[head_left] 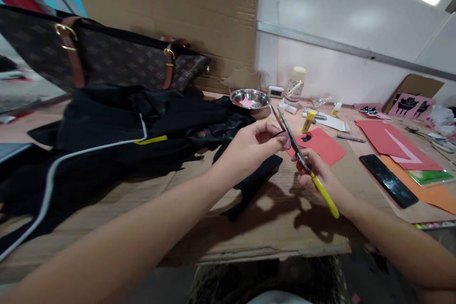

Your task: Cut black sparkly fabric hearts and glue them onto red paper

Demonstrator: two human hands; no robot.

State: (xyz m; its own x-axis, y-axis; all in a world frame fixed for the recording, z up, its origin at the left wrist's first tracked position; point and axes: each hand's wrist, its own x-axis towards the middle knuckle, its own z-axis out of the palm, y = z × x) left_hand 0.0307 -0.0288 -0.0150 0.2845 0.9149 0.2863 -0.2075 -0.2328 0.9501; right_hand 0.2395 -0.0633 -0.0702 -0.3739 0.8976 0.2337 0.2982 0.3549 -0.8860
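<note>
My left hand (254,142) is closed, pinching a small pink and black piece (288,141) between thumb and fingertips. My right hand (317,173) grips a pair of scissors (325,195) with yellow handles. Their blades point up and to the left, slightly apart, right beside the small piece. Whether the blades touch it I cannot tell. Below my hands, a strip of black cloth (254,185) lies on the cardboard (285,235). Behind the scissors rests a red paper sheet (331,147) with a small black scrap (306,137) on it.
Black fabric (107,118) and a white cable (50,175) cover the left side, before a brown handbag (121,61). A metal bowl (250,99), bottle (295,86) and glue stick (308,121) stand at the back. A phone (388,179) and coloured papers (383,137) lie right.
</note>
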